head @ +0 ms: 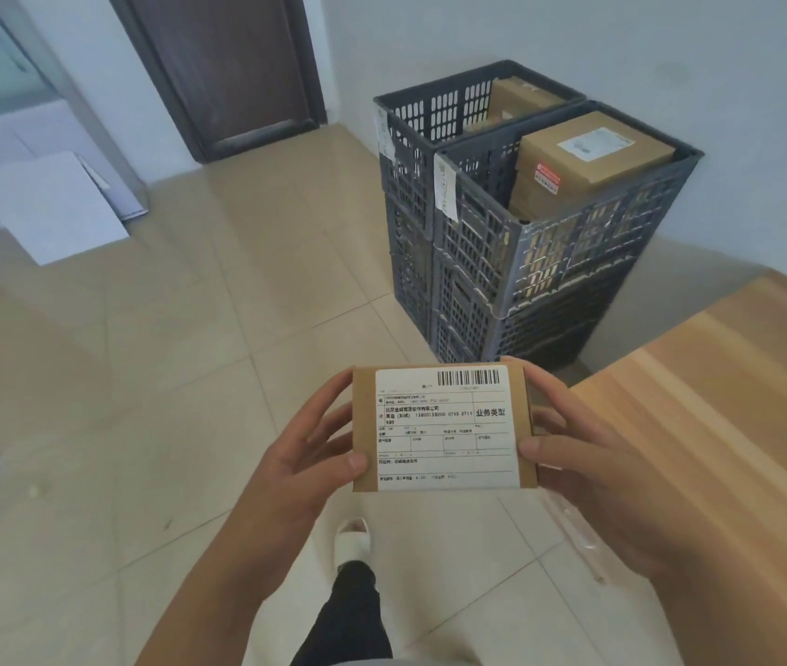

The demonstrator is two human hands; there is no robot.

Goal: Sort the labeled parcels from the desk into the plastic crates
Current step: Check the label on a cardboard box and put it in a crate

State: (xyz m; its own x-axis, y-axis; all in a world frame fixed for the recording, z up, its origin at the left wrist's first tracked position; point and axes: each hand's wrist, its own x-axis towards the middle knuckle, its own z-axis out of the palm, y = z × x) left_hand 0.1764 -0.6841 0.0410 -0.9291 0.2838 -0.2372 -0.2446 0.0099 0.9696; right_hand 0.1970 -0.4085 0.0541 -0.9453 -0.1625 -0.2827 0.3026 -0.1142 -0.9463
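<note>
I hold a small brown cardboard parcel (444, 427) flat in front of me, its white shipping label with a barcode facing up. My left hand (307, 454) grips its left edge, thumb on top. My right hand (574, 449) grips the right edge, thumb on the label's corner. Ahead, against the wall, stand two stacks of dark grey plastic crates. The nearer top crate (564, 233) holds a large labeled brown box (588, 161). The farther top crate (411, 117) holds another brown box (519, 100). Both crates carry a white paper tag on their left corner.
A wooden desk (728, 425) fills the right side, its edge beside my right forearm. Beige tiled floor (166, 377) lies between me and the crates. A dark door (228, 64) is at the back, and white boards (55, 209) lean at the left. My foot (353, 540) is below the parcel.
</note>
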